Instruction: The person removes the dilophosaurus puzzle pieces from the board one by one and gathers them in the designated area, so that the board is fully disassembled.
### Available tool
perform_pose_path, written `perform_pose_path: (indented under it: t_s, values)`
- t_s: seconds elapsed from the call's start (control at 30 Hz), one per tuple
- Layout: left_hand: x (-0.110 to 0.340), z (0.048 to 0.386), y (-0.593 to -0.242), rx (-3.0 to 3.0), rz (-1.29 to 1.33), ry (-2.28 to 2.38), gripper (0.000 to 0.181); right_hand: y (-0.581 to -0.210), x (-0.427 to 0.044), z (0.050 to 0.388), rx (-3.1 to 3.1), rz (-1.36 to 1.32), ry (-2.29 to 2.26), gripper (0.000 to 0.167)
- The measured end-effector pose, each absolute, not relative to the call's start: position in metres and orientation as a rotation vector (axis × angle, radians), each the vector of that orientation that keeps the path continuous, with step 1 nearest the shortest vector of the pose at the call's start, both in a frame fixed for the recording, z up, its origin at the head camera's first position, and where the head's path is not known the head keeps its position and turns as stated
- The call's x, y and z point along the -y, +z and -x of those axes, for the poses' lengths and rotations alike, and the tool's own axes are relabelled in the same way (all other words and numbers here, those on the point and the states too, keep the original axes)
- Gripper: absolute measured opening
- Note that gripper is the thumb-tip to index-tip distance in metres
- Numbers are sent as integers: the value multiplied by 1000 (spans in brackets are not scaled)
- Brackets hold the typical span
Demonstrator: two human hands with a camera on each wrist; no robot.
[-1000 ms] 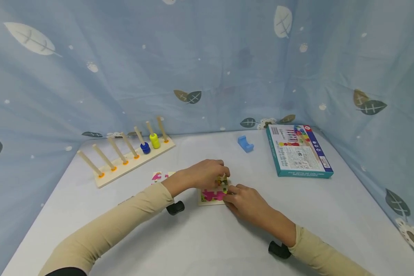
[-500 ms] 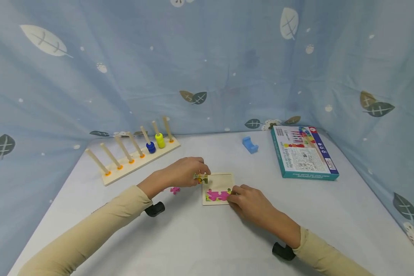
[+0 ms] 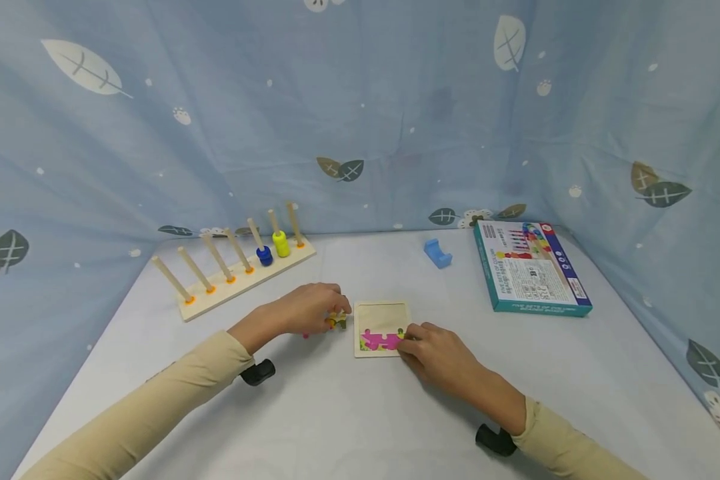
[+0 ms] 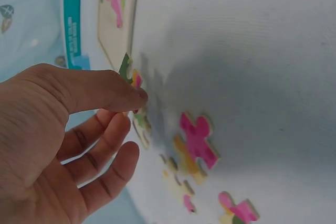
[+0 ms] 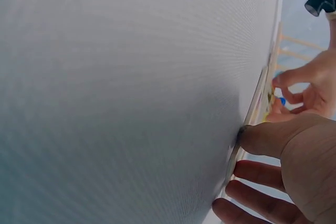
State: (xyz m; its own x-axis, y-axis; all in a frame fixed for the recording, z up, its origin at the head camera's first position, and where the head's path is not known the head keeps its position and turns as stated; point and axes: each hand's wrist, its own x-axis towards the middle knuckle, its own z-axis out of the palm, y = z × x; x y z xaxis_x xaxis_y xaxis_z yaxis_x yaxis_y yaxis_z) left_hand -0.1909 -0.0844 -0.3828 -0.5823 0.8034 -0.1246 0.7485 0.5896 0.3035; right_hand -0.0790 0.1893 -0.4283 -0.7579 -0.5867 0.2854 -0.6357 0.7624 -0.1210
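Observation:
Left of the wooden puzzle tray [image 3: 382,312], my left hand [image 3: 311,309] pinches a green and yellow jigsaw piece [image 3: 339,322] between thumb and fingers. In the left wrist view the held piece [image 4: 125,68] stands tilted above the table. Loose jigsaw pieces, one of them a pink piece [image 4: 199,137], lie just beneath that hand. Pink joined pieces [image 3: 379,341] fill the near part of the tray, and its far part shows bare wood. My right hand [image 3: 441,353] grips the tray's right edge, with the thumb against the near corner in the right wrist view.
A wooden peg stand [image 3: 240,278] with blue and yellow beads stands at the back left. At the back right lie a blue plastic piece [image 3: 438,254] and a flat teal toy box [image 3: 531,270]. A patterned curtain [image 3: 396,113] encloses the table.
My left hand has lifted a jigsaw piece out of the tray and carried it left, over the loose pieces. The right hand stays at the tray's edge. The head view has shifted slightly.

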Motion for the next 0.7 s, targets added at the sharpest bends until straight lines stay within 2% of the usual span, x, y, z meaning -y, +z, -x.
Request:
perform_pose_path:
  t_s: [0.7]
  values:
    - [87, 193, -391, -2549, -1254, 320, 39, -425, -190, 83, 2762, -966, 357, 18]
